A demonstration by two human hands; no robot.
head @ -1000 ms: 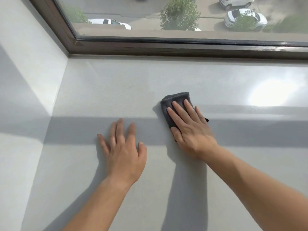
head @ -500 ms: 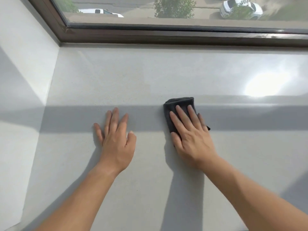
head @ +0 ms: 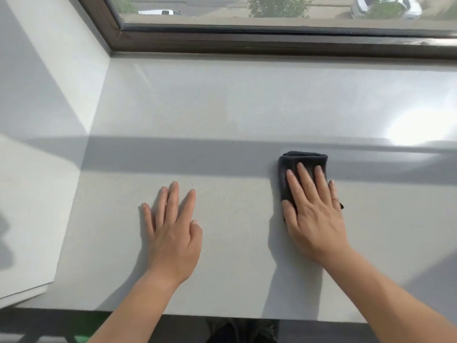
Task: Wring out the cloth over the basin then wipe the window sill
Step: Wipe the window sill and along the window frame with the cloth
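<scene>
At the far left a pale side wall (head: 37, 115) meets the window sill (head: 222, 100), a broad, light grey slab that fills most of the view and runs back to the dark brown window frame (head: 247, 44). A band of shadow (head: 173, 154) crosses the sill from the wall to the right edge. Left of centre, the left hand (head: 173, 231) lies palm down on the bare sill, its fingers straight and slightly spread, holding nothing; its fingertips end near the band's near edge. Well apart from it, right of centre, the cloth (head: 303, 159) sits on the sill: dark grey, folded into a small pad, its far edge inside the shadow. The right hand (head: 314, 216) rests flat on top of the cloth, fingers straight and close together, pressing it against the sill rather than curling round it. Its thumb lies along the cloth's left edge, and a small dark corner shows beside the little finger. The far part of the cloth sticks out beyond the fingertips. Further right, a bright patch of glare (head: 415, 129) sits on the sill. Above it, through the glass, a white car (head: 385, 7) shows, blurred.
</scene>
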